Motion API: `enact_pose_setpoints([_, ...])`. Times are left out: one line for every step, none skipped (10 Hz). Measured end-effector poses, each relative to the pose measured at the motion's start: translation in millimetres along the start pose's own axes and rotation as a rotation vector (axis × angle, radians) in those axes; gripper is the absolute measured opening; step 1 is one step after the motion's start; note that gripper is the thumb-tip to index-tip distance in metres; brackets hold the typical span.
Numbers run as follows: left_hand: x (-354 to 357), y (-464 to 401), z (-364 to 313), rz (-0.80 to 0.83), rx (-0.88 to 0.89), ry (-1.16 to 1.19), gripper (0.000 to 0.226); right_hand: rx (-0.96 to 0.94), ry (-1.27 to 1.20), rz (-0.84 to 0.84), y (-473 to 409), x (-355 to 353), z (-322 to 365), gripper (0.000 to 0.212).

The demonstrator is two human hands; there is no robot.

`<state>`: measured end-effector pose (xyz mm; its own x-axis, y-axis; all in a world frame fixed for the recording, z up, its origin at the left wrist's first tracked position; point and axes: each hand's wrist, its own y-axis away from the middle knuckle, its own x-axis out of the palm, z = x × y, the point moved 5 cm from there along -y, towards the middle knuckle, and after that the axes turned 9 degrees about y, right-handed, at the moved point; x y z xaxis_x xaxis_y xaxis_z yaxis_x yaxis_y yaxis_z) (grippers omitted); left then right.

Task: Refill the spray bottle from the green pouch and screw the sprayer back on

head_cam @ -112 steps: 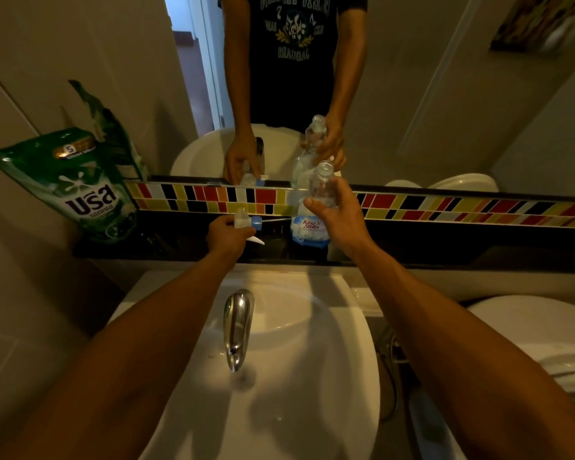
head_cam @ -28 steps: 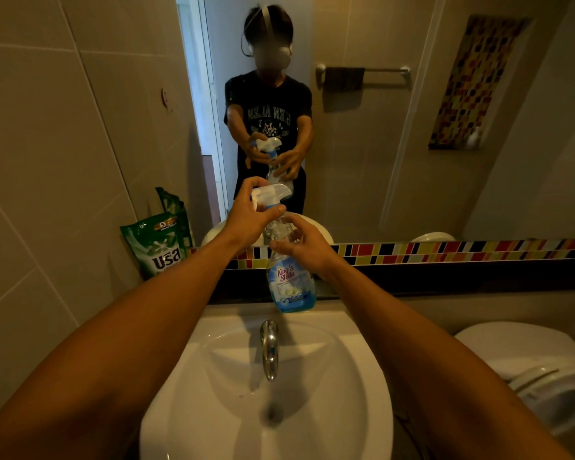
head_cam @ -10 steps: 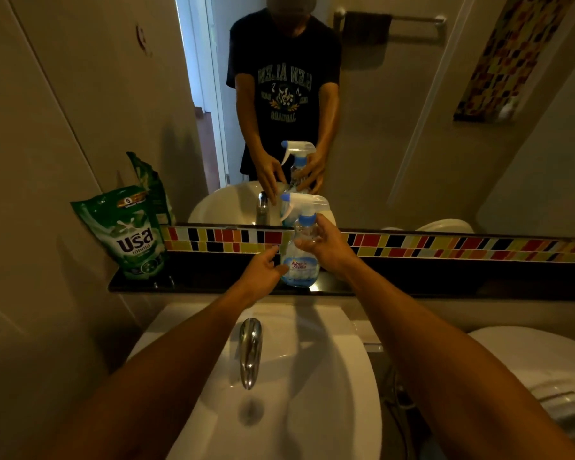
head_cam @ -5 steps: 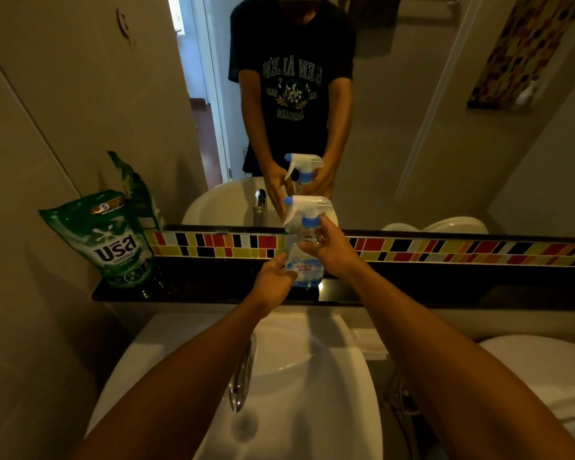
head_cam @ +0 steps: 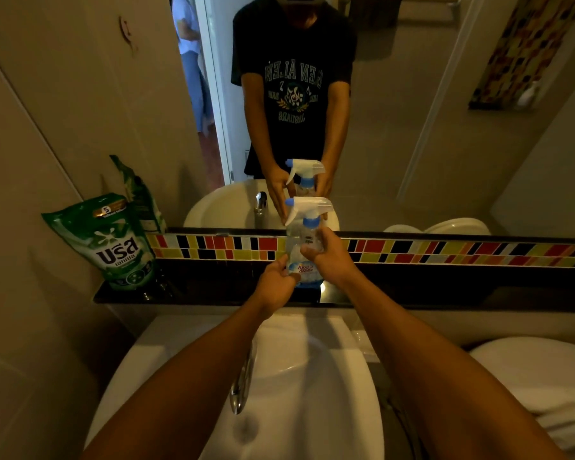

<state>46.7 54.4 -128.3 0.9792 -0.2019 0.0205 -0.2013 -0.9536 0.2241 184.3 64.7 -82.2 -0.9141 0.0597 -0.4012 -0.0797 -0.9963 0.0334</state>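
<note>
The clear spray bottle [head_cam: 304, 260] with a blue and white label stands upright on the dark shelf [head_cam: 213, 295] under the mirror. Its white sprayer head [head_cam: 309, 207] with a blue collar sits on the neck. My right hand [head_cam: 329, 257] wraps around the bottle's upper body from the right. My left hand [head_cam: 276, 283] touches the lower left of the bottle with curled fingers. The green pouch [head_cam: 113, 242] stands upright at the shelf's left end, leaning on the wall, apart from both hands.
A white sink [head_cam: 279, 393] with a chrome tap [head_cam: 241, 376] lies below my arms. The mirror [head_cam: 412, 111] above a coloured tile strip [head_cam: 445, 254] reflects a person holding the bottle. A white toilet [head_cam: 538, 376] is at the lower right. The tiled wall closes the left side.
The bottle has come down from above the sink onto the shelf with its sprayer on. My left hand has dropped from the sprayer head to the bottle's base.
</note>
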Motion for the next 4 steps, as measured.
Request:
enact_pose_setpoints([-1, 2, 0, 0.017, 0.005, 0.003, 0.054, -0.02, -0.026, -0.005, 2, 2, -1, 0.063])
enact_pose_setpoints([-4, 10, -4, 0.023, -0.007, -0.003, 0.055, -0.01, -0.032, -0.036, 9, -1, 1, 0.07])
enact_pose_setpoints([-10, 19, -5, 0.018, -0.005, -0.024, 0.058, -0.007, -0.044, -0.07, 18, -2, -1, 0.07])
enact_pose_setpoints([-16, 30, -15, -0.03, 0.006, -0.076, 0.062, 0.008, -0.059, -0.119, 27, -4, 3, 0.069])
